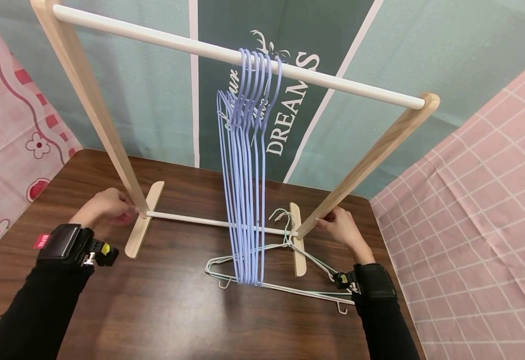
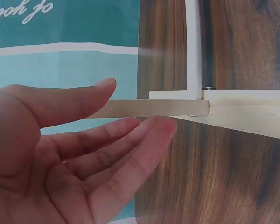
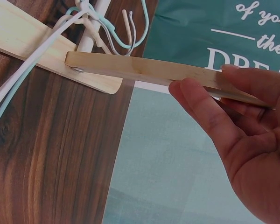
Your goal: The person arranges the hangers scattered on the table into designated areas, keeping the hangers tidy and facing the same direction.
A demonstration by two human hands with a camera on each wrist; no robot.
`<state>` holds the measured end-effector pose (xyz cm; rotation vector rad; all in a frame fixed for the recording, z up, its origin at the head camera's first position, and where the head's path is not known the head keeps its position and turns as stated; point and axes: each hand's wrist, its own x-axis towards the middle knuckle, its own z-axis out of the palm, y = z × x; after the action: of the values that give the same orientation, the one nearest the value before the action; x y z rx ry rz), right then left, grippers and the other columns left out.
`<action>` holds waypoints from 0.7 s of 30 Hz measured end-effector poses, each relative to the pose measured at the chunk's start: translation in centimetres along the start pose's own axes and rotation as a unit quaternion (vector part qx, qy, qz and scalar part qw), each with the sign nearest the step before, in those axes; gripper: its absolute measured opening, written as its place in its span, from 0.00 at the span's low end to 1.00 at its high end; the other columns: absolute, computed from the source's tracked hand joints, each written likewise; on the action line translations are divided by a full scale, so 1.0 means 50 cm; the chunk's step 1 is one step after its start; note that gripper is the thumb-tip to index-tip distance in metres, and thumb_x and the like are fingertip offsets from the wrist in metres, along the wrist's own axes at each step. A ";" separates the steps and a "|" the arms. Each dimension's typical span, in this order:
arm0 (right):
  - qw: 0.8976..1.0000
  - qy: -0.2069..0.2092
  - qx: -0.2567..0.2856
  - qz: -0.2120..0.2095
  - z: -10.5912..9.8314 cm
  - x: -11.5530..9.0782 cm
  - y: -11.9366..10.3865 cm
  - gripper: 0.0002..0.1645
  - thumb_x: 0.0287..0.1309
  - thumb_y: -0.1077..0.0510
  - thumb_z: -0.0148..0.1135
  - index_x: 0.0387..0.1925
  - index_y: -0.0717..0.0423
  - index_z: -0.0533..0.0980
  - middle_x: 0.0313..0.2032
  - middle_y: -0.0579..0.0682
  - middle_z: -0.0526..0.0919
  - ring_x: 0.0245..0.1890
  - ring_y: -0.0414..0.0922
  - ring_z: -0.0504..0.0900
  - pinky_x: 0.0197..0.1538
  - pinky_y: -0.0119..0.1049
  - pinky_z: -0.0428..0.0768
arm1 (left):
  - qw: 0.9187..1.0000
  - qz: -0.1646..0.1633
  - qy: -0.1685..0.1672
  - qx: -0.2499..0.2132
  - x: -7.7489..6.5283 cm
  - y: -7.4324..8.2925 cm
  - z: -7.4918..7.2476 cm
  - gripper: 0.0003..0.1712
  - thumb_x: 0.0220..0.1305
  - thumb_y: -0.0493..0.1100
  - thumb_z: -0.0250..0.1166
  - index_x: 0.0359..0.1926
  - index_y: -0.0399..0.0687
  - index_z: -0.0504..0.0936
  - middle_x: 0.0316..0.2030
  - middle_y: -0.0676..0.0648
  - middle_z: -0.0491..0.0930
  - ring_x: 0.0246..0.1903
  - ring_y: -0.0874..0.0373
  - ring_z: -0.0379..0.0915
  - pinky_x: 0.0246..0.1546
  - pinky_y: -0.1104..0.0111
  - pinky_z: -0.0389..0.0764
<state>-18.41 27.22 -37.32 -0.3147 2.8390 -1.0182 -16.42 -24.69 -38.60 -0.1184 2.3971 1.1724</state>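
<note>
A clothes rack with pale wooden posts and white rods stands on the table. My left hand (image 1: 111,205) is beside the foot of the left post (image 2: 149,108). Its fingers are fairly straight and lie along one side of the post, with the thumb raised at the other. At the right post (image 3: 140,67), my right hand (image 1: 341,227) pinches the wood low down between thumb and fingertips. Several periwinkle-blue hangers (image 1: 246,175) hang together from the top rod (image 1: 154,37). White and mint hangers (image 1: 307,295) lie by the right foot (image 1: 299,260), their hooks near the lower rod.
The brown wooden table (image 1: 176,315) ends at a teal printed cloth (image 1: 154,100) behind the rack. A pink checked cloth (image 1: 478,200) borders the right side, and a flowered pink cloth (image 1: 10,150) the left. The left foot (image 1: 138,235) rests on the table.
</note>
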 end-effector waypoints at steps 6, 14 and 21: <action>1.000 0.000 0.003 0.005 0.000 -0.001 -0.001 0.13 0.56 0.66 0.59 0.42 0.72 0.73 0.33 0.65 0.80 0.34 0.59 0.81 0.32 0.43 0.80 | 1.000 0.011 0.012 0.021 0.008 0.013 -0.010 0.16 0.58 0.38 0.60 0.36 0.23 0.73 0.20 0.48 0.75 0.22 0.61 0.73 0.25 0.68 0.76; 1.000 -0.003 0.013 0.007 0.001 -0.001 -0.001 0.14 0.56 0.66 0.59 0.42 0.73 0.72 0.34 0.66 0.79 0.34 0.58 0.81 0.35 0.48 0.80 | 0.998 0.025 0.019 0.048 0.022 0.025 -0.017 0.19 0.59 0.41 0.61 0.37 0.22 0.73 0.18 0.47 0.75 0.21 0.60 0.74 0.25 0.66 0.76; 1.000 -0.001 0.012 0.004 0.001 -0.001 -0.002 0.13 0.56 0.66 0.59 0.42 0.73 0.72 0.33 0.66 0.79 0.34 0.58 0.81 0.35 0.47 0.80 | 0.997 0.041 0.027 0.055 0.025 0.020 -0.018 0.21 0.59 0.43 0.62 0.36 0.22 0.73 0.18 0.46 0.76 0.21 0.59 0.76 0.24 0.67 0.77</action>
<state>-18.36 27.12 -37.29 -0.3018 2.8205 -1.0497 -18.13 -24.60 -37.92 -0.0156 2.5296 1.0833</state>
